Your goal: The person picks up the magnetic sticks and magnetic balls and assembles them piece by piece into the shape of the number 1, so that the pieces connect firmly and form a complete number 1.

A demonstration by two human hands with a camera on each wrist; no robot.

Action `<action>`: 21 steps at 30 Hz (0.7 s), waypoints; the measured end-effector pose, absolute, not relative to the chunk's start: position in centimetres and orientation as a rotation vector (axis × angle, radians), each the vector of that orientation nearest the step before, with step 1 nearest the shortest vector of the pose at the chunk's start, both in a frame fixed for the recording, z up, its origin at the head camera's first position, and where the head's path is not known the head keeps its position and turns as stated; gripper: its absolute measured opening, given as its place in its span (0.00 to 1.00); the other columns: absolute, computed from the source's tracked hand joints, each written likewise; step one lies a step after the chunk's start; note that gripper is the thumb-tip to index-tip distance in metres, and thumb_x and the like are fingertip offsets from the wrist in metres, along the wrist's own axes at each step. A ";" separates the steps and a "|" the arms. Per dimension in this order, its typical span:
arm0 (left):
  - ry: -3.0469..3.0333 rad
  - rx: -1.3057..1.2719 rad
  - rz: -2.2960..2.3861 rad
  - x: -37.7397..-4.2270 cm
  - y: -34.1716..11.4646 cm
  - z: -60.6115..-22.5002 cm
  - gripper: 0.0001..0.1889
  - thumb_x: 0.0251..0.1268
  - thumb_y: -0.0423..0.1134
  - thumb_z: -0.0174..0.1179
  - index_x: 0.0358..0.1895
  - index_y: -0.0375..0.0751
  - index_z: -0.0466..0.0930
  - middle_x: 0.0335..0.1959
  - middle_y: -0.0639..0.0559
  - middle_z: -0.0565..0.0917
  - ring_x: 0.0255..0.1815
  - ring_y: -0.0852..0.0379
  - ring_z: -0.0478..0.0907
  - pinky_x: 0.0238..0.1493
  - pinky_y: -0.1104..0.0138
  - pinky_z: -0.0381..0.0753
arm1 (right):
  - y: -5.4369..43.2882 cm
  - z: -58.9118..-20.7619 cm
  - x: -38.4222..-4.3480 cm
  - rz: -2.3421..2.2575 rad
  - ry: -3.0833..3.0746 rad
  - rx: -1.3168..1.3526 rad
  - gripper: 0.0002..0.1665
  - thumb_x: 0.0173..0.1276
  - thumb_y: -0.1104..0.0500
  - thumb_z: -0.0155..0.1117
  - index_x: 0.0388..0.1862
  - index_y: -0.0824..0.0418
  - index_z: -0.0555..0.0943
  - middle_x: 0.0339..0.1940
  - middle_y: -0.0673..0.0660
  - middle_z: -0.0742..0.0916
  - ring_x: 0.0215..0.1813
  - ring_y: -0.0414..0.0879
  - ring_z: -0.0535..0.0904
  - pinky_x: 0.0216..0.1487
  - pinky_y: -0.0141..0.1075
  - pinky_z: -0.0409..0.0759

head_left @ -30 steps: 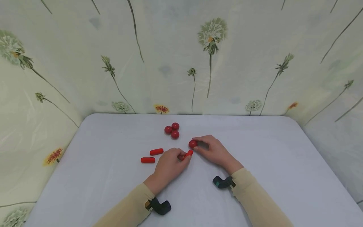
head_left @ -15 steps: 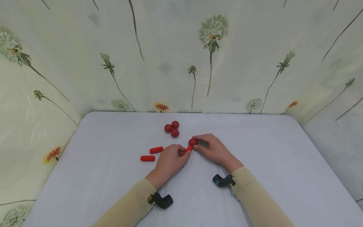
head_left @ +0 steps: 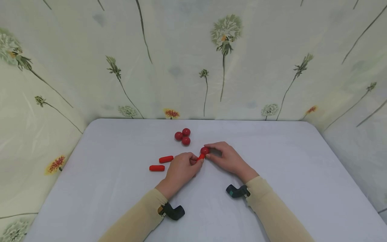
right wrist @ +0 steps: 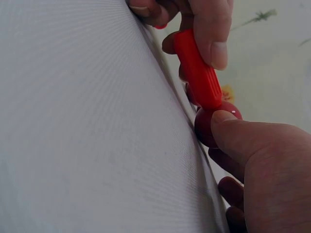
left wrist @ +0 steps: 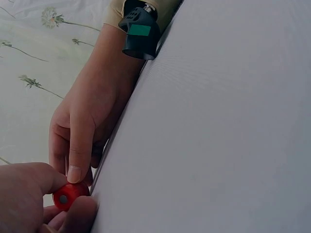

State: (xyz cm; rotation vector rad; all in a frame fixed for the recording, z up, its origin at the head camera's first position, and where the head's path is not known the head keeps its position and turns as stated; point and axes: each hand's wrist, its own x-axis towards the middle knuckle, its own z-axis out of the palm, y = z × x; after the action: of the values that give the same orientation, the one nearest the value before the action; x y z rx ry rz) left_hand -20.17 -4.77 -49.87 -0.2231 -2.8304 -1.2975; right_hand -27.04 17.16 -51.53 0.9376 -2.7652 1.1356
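Near the middle of the table, my left hand (head_left: 180,170) pinches a short red rod (right wrist: 198,73) with ribbed sides between thumb and fingers. A grey dot marks the rod's near end in the left wrist view. My right hand (head_left: 228,159) holds a glossy dark red ball (head_left: 204,150) between thumb and fingers, close to the tabletop. The rod's far end meets the ball in the right wrist view, and the rod slants back from it toward my left hand. Part of the rod is hidden by the left fingers.
Two more red rods (head_left: 157,168) lie left of my left hand on the white-covered table (head_left: 290,161). Beyond them, three dark red balls (head_left: 185,141) sit clustered together. A flowered curtain (head_left: 169,50) hangs behind the table's far edge. Each wrist carries a dark camera (head_left: 173,211).
My left hand has moved slightly forward, bringing the red rod's end up to the ball. My right hand has kept its grip on the ball with little movement.
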 end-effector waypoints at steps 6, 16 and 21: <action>-2.839 -0.212 -1.311 -20.2 -4.8 -50.0 0.11 0.64 0.52 0.63 0.36 0.49 0.84 0.24 0.62 0.79 0.24 0.62 0.76 0.26 0.68 0.76 | 17.1 -51.6 -27.1 1.150 -2.768 0.933 0.26 0.67 0.45 0.68 0.63 0.47 0.80 0.57 0.41 0.82 0.62 0.42 0.74 0.62 0.46 0.72; -2.852 -0.193 -1.255 -20.0 -4.9 -50.2 0.17 0.62 0.59 0.63 0.40 0.50 0.84 0.26 0.64 0.79 0.28 0.62 0.76 0.32 0.67 0.77 | 17.1 -51.6 -27.1 1.156 -2.774 0.923 0.23 0.67 0.46 0.69 0.61 0.46 0.81 0.55 0.40 0.83 0.61 0.41 0.74 0.62 0.47 0.72; -2.866 -0.191 -1.247 -20.0 -4.8 -50.4 0.19 0.62 0.61 0.62 0.42 0.50 0.84 0.26 0.64 0.79 0.29 0.62 0.76 0.32 0.67 0.77 | 17.2 -51.7 -26.9 1.146 -2.801 0.905 0.23 0.68 0.46 0.67 0.61 0.45 0.80 0.56 0.41 0.82 0.61 0.42 0.74 0.62 0.47 0.72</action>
State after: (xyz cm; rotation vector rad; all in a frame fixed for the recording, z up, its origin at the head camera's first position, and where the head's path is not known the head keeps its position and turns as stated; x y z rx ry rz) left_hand -19.97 -4.78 -50.39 -0.1913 -2.8660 -1.2474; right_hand -26.91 17.23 -51.70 0.9050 -2.8009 1.1459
